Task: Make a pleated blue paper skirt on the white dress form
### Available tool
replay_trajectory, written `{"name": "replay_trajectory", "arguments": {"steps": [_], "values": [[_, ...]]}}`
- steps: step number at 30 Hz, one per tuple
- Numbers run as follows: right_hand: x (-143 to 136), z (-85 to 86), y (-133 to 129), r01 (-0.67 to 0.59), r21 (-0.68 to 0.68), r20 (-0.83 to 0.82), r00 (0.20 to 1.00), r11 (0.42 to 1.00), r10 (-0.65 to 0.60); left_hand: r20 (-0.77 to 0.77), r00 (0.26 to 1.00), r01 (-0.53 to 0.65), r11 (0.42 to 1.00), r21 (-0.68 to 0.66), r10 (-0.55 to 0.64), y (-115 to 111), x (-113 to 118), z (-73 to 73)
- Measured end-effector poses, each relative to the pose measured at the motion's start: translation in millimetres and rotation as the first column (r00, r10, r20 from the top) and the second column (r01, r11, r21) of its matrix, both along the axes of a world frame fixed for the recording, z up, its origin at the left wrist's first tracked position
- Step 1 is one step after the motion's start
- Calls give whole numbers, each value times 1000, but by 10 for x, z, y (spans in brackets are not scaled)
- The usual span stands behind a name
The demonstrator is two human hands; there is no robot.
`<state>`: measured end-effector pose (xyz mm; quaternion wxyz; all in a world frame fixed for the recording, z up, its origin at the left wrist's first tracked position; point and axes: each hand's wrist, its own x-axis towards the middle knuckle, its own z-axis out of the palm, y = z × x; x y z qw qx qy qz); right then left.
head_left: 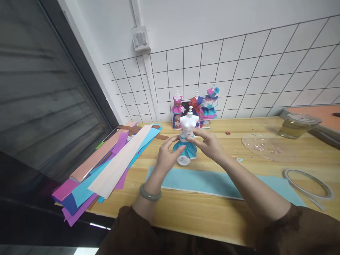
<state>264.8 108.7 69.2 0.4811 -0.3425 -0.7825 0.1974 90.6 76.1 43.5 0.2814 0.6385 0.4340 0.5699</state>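
Note:
A small white mannequin (pixel 189 122) stands upright on a round white base in the middle of the table. Around its lower half is a bright blue skirt (pixel 189 150) with a pale waistband. My left hand (pixel 169 153) grips the skirt's left side near the waist, thumb across the front. From the right, my right hand (pixel 208 143) pinches at the waist of the mannequin, its fingertips partly behind the figure. A long light blue strip of paper or fabric (pixel 196 180) lies flat on the table just in front of both hands.
Coloured strips (pixel 120 159) are piled at the left. Several dressed mini mannequins (pixel 211 102) stand by the wall grid. On the right are a clear disc with small beads (pixel 255 150), a lidded tub (pixel 294 128) and a tape roll (pixel 328 191).

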Motion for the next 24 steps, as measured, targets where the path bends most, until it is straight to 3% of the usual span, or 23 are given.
{"name": "replay_trajectory", "arguments": {"steps": [3,7,10,14,16,19,24], "values": [[4,2,51,-1,-5,5,1000,1000,1,39,996,85,996,-2,-85,180,61,-9],[22,39,84,-32,-50,6,999,998,32,44,993,113,993,12,-114,358,68,-36],[62,48,104,-72,-147,13,997,987,74,79,996,48,998,32,-50,436,1,-112],[126,25,147,52,-275,171,985,960,-4,99,993,-72,997,35,68,503,-166,-255],[128,1,153,110,-355,333,943,928,16,112,988,-116,992,44,110,524,-248,-307],[57,-62,108,140,-473,511,848,870,142,135,983,-135,989,54,127,533,-319,-339],[-209,-282,-73,38,-511,601,730,859,325,139,983,-129,990,60,120,506,-328,-324]]}}
